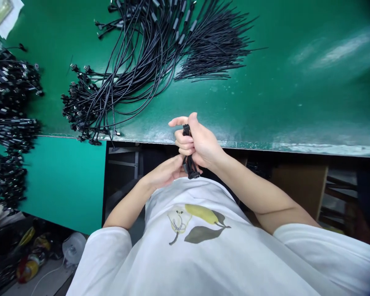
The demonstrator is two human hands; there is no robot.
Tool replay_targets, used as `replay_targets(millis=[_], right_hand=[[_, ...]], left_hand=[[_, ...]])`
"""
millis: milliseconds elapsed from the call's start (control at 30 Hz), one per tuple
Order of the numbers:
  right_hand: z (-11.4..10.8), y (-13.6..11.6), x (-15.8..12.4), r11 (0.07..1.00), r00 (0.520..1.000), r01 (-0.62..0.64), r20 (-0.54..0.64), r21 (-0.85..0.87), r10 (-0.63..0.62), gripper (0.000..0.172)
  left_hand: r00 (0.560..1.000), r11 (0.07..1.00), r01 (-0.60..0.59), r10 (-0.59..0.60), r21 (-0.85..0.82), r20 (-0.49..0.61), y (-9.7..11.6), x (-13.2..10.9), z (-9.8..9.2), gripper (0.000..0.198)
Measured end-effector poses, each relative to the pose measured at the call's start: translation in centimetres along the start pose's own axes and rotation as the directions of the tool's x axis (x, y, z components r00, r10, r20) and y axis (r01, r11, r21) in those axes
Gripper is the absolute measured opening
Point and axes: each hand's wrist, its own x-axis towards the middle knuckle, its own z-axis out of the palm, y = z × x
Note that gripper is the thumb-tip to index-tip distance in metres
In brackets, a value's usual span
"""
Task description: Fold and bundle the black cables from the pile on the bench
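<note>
A small folded bundle of black cable [190, 163] is upright between my hands, in front of my shirt near the table edge. My right hand [205, 144] wraps its fingers round the upper part, with the thumb up and the index finger stretched out to the left. A black connector end [186, 129] pokes out above the curled fingers. Lower down, my left hand [169, 170] grips the bundle from the left; some of its fingertips are hidden behind the cable. Another connector [194, 175] with a metal opening shows at the bottom.
A heap of loose black cables [142, 78] lies across the green table [280, 102], alongside a sheaf of thin black ties [216, 45]. Bundled cables [9, 86] are piled at the left, over a lower green board [68, 176]. A wooden stool [299, 189] stands under the table.
</note>
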Motion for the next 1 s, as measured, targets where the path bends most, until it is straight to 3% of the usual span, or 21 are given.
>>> replay_targets(millis=[167,300,467,600,700,800,900,1000], right_hand=[[0.4,-1.1,0.2,0.998,0.997,-0.061,0.046,0.018,0.06,0.061],[0.3,-1.7,0.0,1.0,0.999,-0.024,0.043,0.017,0.023,0.061],[-0.2,-0.8,-0.2,0.99,0.992,0.121,0.035,-0.073,-0.118,0.065],[-0.4,0.2,0.4,0.956,0.968,0.249,0.011,-0.152,-0.25,0.058],[-0.4,0.6,0.8,0.939,0.949,0.309,-0.009,-0.151,-0.314,0.054],[-0.8,0.8,0.9,0.947,0.953,0.296,-0.024,-0.129,-0.301,0.052],[-1.8,0.8,1.0,0.936,0.956,0.275,-0.044,-0.221,-0.292,0.052],[-2.5,0.1,1.1,0.924,0.966,0.25,0.011,-0.289,-0.258,0.051]], left_hand=[[0.991,0.982,0.031,-0.006,-0.187,0.133,-1.3,0.6,0.9,0.062],[0.994,0.977,0.018,0.005,-0.213,0.107,-1.4,1.0,1.3,0.054],[0.996,0.985,-0.086,0.086,0.151,0.003,-0.1,1.1,0.7,0.053],[0.927,0.773,-0.222,0.355,0.594,-0.117,0.8,1.1,0.6,0.045],[0.902,0.631,-0.15,0.403,0.761,-0.157,0.8,1.0,1.2,0.036],[0.902,0.565,-0.041,0.375,0.824,-0.212,0.8,1.3,1.7,0.025],[0.914,0.615,-0.054,0.348,0.787,-0.209,1.0,2.0,1.6,0.029],[0.937,0.754,-0.141,0.311,0.641,-0.159,1.1,2.8,1.5,0.035]])
